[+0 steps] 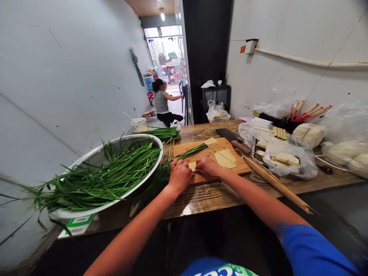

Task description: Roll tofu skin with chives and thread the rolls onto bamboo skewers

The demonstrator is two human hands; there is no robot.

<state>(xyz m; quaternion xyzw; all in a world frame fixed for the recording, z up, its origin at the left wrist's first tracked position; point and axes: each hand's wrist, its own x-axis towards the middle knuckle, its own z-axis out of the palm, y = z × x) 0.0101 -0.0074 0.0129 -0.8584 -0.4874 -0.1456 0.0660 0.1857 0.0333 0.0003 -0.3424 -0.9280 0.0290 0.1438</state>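
On the wooden cutting board (245, 167), my left hand (181, 175) and my right hand (206, 168) are close together with fingers curled. Both grip a pale yellow tofu sheet (192, 165) at its near edge; whatever is inside it is mostly hidden by my fingers. Flat tofu sheets (225, 159) lie just right of my right hand. Beyond my hands is a bundle of green chives (191, 152) with tofu rolls (211, 142) wrapped around one end. A cleaver (230, 135) with a wooden handle rests across the board's far right corner.
A big metal basin (159, 147) heaped with chives (115, 172) stands left, more chives (163, 133) behind it. Bamboo skewers (273, 184) lie right of the board, beside a plastic bag (304, 161) of pale pieces. A person (162, 101) crouches near the doorway.
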